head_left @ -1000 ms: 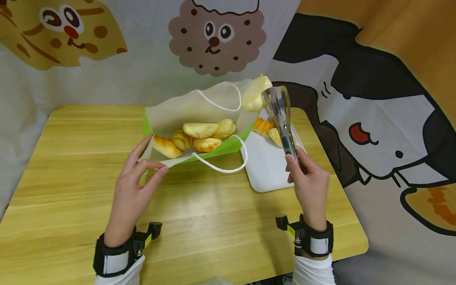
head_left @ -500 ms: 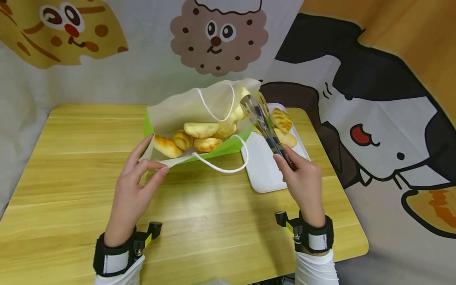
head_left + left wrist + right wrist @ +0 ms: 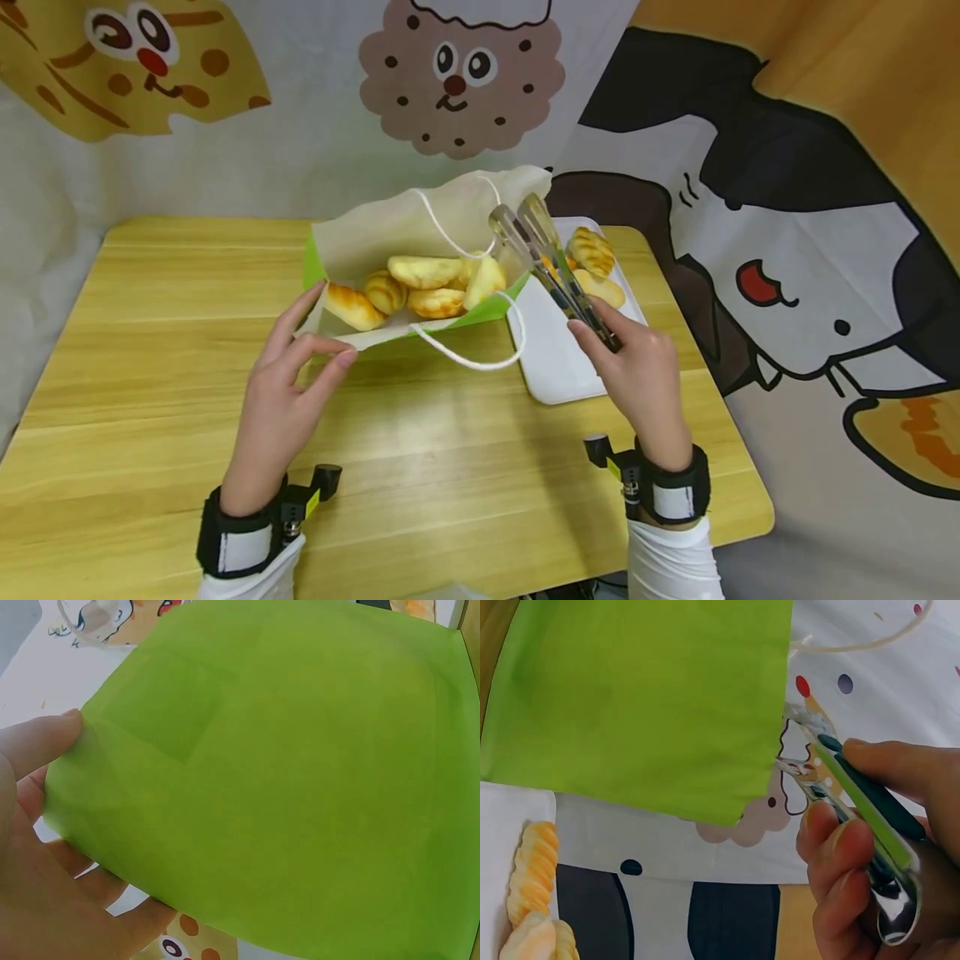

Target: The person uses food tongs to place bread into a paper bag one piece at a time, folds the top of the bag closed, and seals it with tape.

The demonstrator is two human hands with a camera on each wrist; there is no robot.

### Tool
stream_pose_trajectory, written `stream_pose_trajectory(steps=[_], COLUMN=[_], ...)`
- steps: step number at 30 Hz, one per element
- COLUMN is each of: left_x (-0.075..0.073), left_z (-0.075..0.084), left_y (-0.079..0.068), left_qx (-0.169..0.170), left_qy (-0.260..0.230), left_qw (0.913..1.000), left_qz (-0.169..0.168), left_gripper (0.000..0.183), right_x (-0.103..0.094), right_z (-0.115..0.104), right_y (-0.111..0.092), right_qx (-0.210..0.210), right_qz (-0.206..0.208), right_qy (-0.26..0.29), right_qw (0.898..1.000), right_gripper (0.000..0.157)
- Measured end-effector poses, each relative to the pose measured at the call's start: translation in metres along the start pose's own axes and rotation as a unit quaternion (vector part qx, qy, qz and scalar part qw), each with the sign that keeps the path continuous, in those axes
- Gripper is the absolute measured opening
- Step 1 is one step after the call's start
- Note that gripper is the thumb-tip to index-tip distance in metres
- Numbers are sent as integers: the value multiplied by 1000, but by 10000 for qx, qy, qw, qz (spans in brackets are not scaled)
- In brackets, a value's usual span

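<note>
A green paper bag [image 3: 480, 312] with a pale inside and white rope handles lies tilted with its mouth toward me. Several bread pieces [image 3: 423, 272] rest inside, one pale wedge-like piece [image 3: 485, 282] at the right end. My left hand [image 3: 281, 396] pinches the bag's near left rim; in the left wrist view, the thumb and fingers of that hand [image 3: 45, 847] sit at the green wall's edge [image 3: 285, 772]. My right hand [image 3: 637, 371] grips metal tongs [image 3: 562, 279]. Their spread tips hang over the bag's right end with nothing between them.
A white tray [image 3: 558, 358] stands right of the bag, bearing a ridged bread [image 3: 591, 252], a smooth bread [image 3: 600, 289] and another partly hidden behind the tongs. A printed cloth [image 3: 292, 108] hangs behind the wooden table [image 3: 420, 492].
The tongs moved left from over the tray to the bag's right end and spread apart. The pale bread they held now lies inside the bag. My left hand stayed put.
</note>
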State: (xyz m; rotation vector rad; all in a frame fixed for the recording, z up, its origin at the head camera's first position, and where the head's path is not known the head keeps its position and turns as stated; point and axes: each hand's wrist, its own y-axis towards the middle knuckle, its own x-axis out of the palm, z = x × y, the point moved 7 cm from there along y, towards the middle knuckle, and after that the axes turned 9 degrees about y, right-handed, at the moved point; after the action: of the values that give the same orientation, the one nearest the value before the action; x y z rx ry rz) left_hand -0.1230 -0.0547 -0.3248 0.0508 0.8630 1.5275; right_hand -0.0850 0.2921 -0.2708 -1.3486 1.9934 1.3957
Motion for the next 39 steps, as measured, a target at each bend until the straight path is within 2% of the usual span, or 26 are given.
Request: stream_pose_trajectory(steps=[9, 17, 22, 27, 31, 39], left_x=[2, 3, 3, 4, 3, 2], left_z=[-1, -1, -1, -2, -1, 0], left_y=[-1, -2, -2, -3, -3, -3], left_qx=[-39, -80, -103, -140, -156, -165], left_qy=[68, 51, 15, 16, 12, -17], left_qw=[9999, 9999, 9999, 9999, 9999, 9998], left_qz=[-68, -75, -78, -93, -70, -57], left_gripper=[7, 6, 6, 6, 6, 7], right_x=[3, -4, -5, -3, -2, 2], right_z=[7, 18, 20, 26, 33, 55], right_y=[-3, -10, -15, -23, -30, -50], right_qx=[328, 583, 665, 912, 1151, 2048], right_qz=[-72, 438, 485, 578, 766, 1178], right_qy=[324, 1174, 1373, 1735, 2156, 2952], right_qw=[9989, 9904, 9871, 9789, 9666, 9258], right_gripper=[38, 36, 36, 38, 33, 27])
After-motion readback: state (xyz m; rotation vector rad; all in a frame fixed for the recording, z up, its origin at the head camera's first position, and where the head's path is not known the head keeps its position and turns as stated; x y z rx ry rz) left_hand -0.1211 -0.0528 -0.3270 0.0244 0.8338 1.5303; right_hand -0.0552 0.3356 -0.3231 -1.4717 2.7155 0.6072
